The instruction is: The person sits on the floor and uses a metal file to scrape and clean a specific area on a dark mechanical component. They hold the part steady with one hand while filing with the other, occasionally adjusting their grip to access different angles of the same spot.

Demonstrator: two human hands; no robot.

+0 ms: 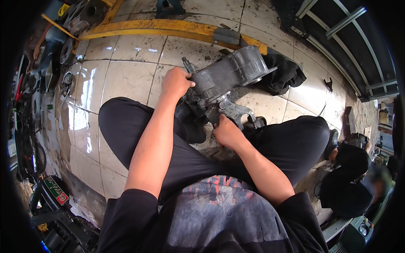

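A dark grey, greasy cast-metal engine casing (pixel 228 69) is held tilted between my bent legs, over the tiled floor. My left hand (pixel 176 83) grips its left side, just below a short shaft (pixel 187 64) that sticks up. My right hand (pixel 226 131) has its fingers closed on the lower part of the casing, beside a forked bracket (pixel 238 110) with a rounded bolt head. My fingertips there are partly hidden. A crumpled black cloth (pixel 282 74) lies behind the casing at the right.
A yellow metal frame (pixel 160 26) crosses behind the casing. A black metal rack (pixel 337 38) stands at upper right. Assorted parts and a motorbike (pixel 40 198) line the left. Another person (pixel 350 181) in black sits at lower right. White floor tiles (pixel 126 84) surround me.
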